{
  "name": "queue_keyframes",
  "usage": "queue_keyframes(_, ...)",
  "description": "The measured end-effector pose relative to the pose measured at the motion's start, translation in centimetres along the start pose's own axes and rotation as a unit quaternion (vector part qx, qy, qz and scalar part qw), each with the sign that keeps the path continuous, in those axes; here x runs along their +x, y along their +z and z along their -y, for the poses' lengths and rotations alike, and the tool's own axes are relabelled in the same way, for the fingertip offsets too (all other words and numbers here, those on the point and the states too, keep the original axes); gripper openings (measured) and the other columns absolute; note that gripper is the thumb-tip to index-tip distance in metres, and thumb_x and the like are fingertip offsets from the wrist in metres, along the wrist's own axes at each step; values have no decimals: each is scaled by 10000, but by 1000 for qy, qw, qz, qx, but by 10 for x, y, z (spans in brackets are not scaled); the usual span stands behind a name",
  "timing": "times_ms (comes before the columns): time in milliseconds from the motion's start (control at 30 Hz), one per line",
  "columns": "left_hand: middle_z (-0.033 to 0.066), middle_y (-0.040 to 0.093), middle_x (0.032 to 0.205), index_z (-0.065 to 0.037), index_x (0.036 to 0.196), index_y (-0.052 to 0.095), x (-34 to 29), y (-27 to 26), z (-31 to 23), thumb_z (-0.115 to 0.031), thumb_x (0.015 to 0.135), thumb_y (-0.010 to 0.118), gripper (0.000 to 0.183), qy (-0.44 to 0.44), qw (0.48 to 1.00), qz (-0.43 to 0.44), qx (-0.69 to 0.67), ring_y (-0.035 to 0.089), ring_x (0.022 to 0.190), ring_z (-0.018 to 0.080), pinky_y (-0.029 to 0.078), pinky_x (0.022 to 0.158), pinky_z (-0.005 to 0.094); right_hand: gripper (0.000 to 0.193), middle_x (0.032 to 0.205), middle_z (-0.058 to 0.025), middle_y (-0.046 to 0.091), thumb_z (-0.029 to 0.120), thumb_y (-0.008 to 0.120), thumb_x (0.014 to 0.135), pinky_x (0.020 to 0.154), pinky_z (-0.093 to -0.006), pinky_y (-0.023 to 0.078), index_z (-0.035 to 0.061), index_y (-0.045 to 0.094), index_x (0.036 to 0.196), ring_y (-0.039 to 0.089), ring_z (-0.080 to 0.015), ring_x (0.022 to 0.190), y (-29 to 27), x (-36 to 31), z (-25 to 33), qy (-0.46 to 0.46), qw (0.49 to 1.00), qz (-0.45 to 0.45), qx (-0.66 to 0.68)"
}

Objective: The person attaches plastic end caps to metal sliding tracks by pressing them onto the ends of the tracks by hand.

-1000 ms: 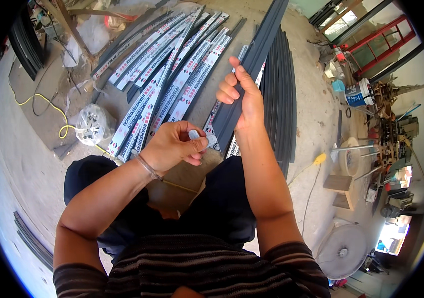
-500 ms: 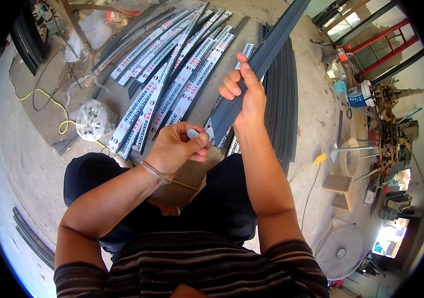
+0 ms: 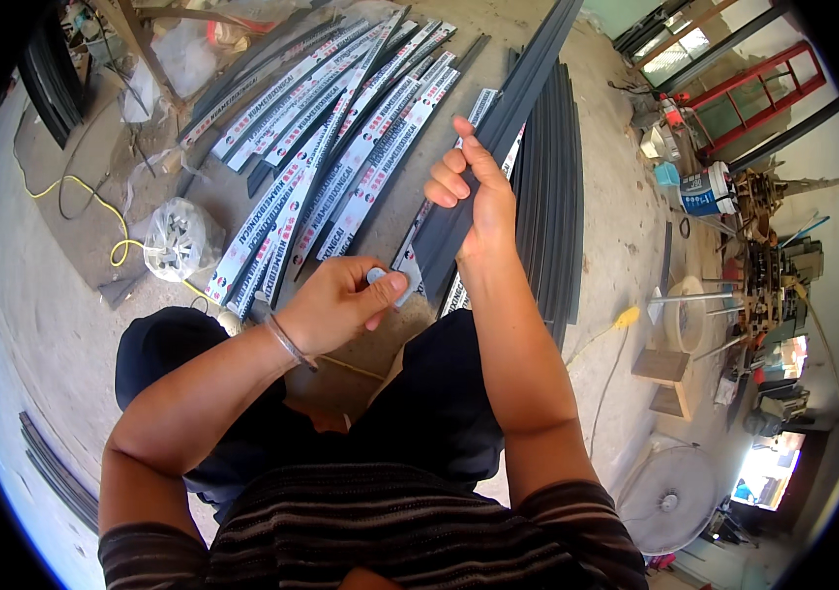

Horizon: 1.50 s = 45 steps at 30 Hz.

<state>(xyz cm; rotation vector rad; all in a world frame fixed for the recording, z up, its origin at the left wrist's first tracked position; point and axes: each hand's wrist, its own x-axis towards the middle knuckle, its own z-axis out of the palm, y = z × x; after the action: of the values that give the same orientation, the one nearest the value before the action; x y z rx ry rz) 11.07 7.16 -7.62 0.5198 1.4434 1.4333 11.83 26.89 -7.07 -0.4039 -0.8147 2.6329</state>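
My right hand (image 3: pixel 483 202) is wrapped round a long dark grey metal profile (image 3: pixel 523 98), which slants from the far right down toward my knees. My left hand (image 3: pixel 336 305) pinches a small light grey metal piece (image 3: pixel 376 275) between thumb and fingers, right at the profile's near, angled end. The fingers hide part of that piece, so I cannot tell how far it sits inside the profile. Just beyond my left hand lie several profiles with white printed film (image 3: pixel 351 182), loosely crossed on the floor.
Left of the profiles stands a clear plastic bag (image 3: pixel 181 239) of small metal pieces, near a yellow cord (image 3: pixel 105 211). A bundle of dark profiles (image 3: pixel 552 197) lies on the right. Farther right are a bucket (image 3: pixel 710 189), a wooden block (image 3: pixel 663 366) and a round fan (image 3: pixel 670 500).
My left hand has turned slightly, and its thumb now lies over the small piece at the profile's end. My right hand and the profile have shifted a little left and nearer.
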Motion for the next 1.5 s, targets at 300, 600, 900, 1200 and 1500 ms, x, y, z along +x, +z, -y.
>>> queue_keyframes(300,-15,497,568,-29,838,583,-2,-1,0,-372,915,603,351,-33,999,1,-15,396,456,40,284,411,200,289,686,-26,434,132,522,927,456,-239,319,48,501,1203,370,-89,508,9,-6,-5,25,999,27,-36)
queue_keyframes(600,3,549,630,-11,882,597,0,0,-11,-336,910,616,327,-36,999,1,-36,478,499,57,369,435,191,260,676,-8,415,106,499,923,464,-246,327,61,492,1179,367,-90,504,3,-3,0,-2,1000,6,-15)
queue_keyframes(900,32,631,840,-28,914,653,0,-2,-5,-111,695,804,279,254,940,-105,199,588,702,97,499,637,230,254,672,-4,396,62,490,912,447,-235,314,28,485,1164,350,-82,494,-3,-2,10,44,998,1,50)
queue_keyframes(1200,64,617,785,-58,927,649,7,-17,-22,-144,702,776,273,353,884,7,306,589,628,180,477,575,293,257,668,0,388,45,503,897,444,-231,309,15,483,1152,348,-79,495,-3,-6,8,96,993,28,69)
queue_keyframes(1500,67,645,753,-23,890,647,3,5,-6,-132,698,795,266,279,926,-112,229,612,625,125,491,585,256,242,686,-12,399,43,489,898,450,-238,315,2,476,1136,350,-84,496,-1,-6,4,31,998,-26,45)
